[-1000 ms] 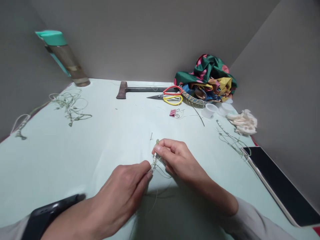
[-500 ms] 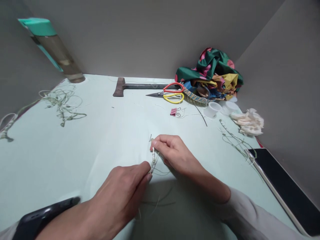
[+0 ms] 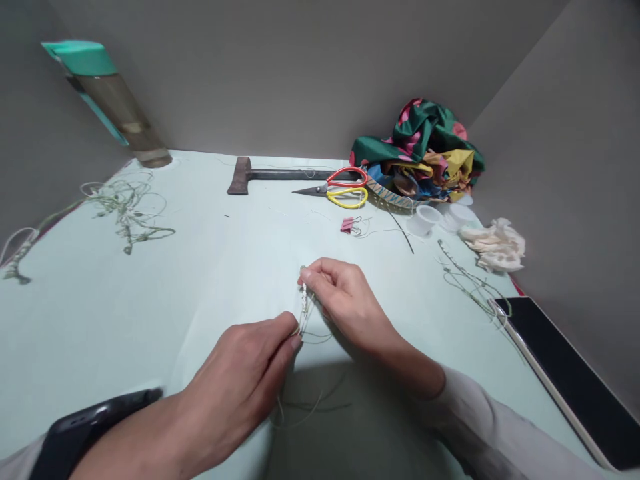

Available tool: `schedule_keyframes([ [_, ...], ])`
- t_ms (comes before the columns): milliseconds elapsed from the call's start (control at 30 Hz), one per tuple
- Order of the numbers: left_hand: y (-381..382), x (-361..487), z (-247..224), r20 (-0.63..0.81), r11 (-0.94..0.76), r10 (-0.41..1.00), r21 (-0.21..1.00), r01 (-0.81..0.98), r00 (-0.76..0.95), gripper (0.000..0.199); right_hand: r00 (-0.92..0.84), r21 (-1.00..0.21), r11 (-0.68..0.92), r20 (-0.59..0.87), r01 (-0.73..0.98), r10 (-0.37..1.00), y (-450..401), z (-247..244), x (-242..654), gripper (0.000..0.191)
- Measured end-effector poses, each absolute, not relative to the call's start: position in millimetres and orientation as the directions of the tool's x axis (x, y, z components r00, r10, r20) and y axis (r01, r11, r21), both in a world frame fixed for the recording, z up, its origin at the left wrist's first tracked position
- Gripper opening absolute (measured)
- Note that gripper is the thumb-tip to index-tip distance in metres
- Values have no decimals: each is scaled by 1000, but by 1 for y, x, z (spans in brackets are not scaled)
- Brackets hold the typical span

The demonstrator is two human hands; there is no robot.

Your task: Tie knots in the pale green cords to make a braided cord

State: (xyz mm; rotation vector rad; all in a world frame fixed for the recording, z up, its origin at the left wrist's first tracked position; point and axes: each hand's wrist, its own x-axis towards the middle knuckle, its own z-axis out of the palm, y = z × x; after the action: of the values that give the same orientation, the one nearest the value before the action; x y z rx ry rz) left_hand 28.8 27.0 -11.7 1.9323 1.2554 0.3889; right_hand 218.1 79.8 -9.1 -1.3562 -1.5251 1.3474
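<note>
Between my hands runs a short braided cord [image 3: 305,298], white and green, with loose thin strands trailing from its near end. My right hand [image 3: 345,293] pinches the far end of the braid between thumb and fingertips. Closer to me, my left hand [image 3: 250,367] is closed on the cord's strands just below the braided part. Some thin strands [image 3: 315,403] hang past my left hand over the tabletop. The fingertips cover both gripped spots. A dark watch [image 3: 100,420] is on my left wrist.
An axe [image 3: 280,175], scissors [image 3: 335,190] and a pink binder clip [image 3: 349,225] lie behind my hands. Tangled cords [image 3: 125,207] and a bottle [image 3: 115,107] are at left. Bunched cloth [image 3: 425,140], small cups [image 3: 425,217], crumpled tissue [image 3: 495,243] and a phone-like black device [image 3: 565,373] are at right.
Both hands have shifted slightly away from me with the braided cord between them. Each keeps its pinch. The whole view has also moved a little.
</note>
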Motion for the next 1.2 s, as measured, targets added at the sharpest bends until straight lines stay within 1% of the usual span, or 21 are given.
schedule_keyframes([
  [200,30,30,-8,-165,-189,882,733,653,441,39,-191,-939,-50,-121,339,974,86,-10,216,29],
  [400,35,32,-3,-190,-164,889,716,679,416,36,-218,-899,12,-93,437,972,88,-5,218,32],
  [467,37,32,-1,-219,-145,885,709,690,411,37,-227,-880,38,-80,473,971,87,-4,220,26],
  [567,40,31,1,-275,-111,871,698,708,407,41,-237,-832,74,-71,550,969,84,-4,222,8],
  [600,41,30,1,-295,-100,865,692,715,406,41,-243,-809,85,-73,581,967,84,-4,222,6],
  [733,40,26,1,-382,-63,826,670,740,415,45,-279,-698,115,-126,707,952,78,-1,221,16],
  [833,37,25,3,-436,-37,793,662,749,425,47,-292,-619,121,-184,776,938,68,2,222,14],
  [933,33,24,5,-472,-10,770,665,747,430,49,-297,-570,122,-224,812,928,55,2,226,15],
  [1033,28,23,6,-495,17,752,675,738,435,51,-336,-572,143,-248,808,909,40,0,233,20],
  [1200,13,18,3,-526,100,741,701,706,417,52,-401,-622,178,-237,762,885,9,-5,247,30],
])
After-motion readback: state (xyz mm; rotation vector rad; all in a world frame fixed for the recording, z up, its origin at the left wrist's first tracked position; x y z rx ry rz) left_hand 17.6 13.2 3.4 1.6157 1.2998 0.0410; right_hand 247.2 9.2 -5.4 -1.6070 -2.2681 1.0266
